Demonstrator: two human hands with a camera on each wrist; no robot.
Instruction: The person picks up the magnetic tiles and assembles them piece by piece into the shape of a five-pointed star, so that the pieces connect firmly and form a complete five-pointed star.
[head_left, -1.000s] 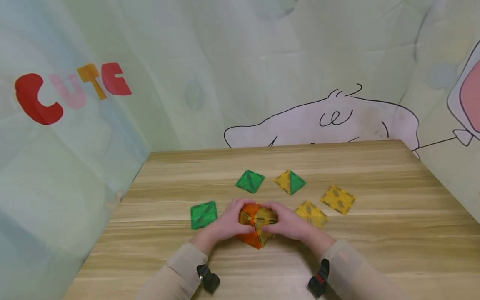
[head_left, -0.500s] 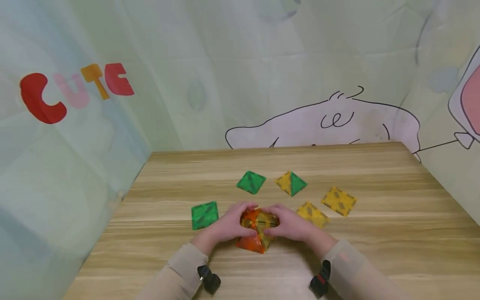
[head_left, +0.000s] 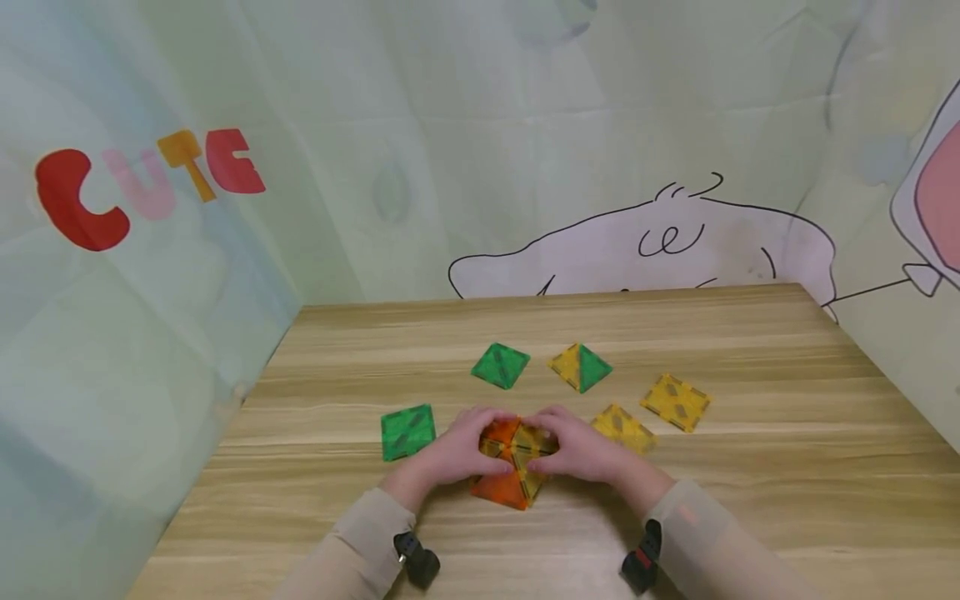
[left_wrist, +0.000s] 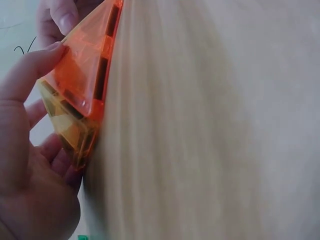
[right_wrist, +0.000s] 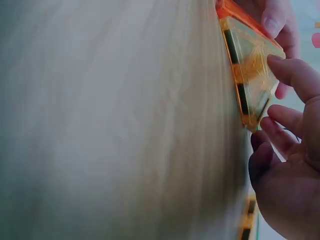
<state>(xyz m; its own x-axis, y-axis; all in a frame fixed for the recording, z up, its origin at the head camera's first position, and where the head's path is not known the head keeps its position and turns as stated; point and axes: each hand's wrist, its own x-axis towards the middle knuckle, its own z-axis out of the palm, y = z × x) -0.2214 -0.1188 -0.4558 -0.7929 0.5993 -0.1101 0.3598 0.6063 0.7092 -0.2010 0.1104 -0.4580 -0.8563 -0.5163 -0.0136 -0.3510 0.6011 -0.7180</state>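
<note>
Cupping the orange and yellow pyramid (head_left: 504,492) between our two hands, we have it on the near part of the table (head_left: 750,517), squarely in front of us. Taking the pyramid as the clock's centre and twelve as the way we face, our left hand (head_left: 459,448) sits at nine and our right hand (head_left: 581,447) at three. Neither is nearer: both touch it. Our left hand is curled round its side, thumb against an orange triangle; our right hand mirrors that, thumb against a yellow triangle and fingers bent behind. So we see both hands pinching it, not merely resting on it. The pyramid shows no clear long axis; its near seam, where orange meets yellow, runs from the peak towards six, veering slightly to five. In the wrist views its bottom edge lies along the table, but we cannot tell whether it presses there or is slightly lifted.

Around it lie flat tiles, all apart from it. We count a green square (head_left: 408,432) at ten, just beside our left hand, a green diamond (head_left: 500,365) at twelve, a yellow and green diamond (head_left: 581,367) at one, and two more at about two: the closer yellow square (head_left: 624,429) just beside our right hand, the farther yellow square (head_left: 677,402) beyond it.
</note>
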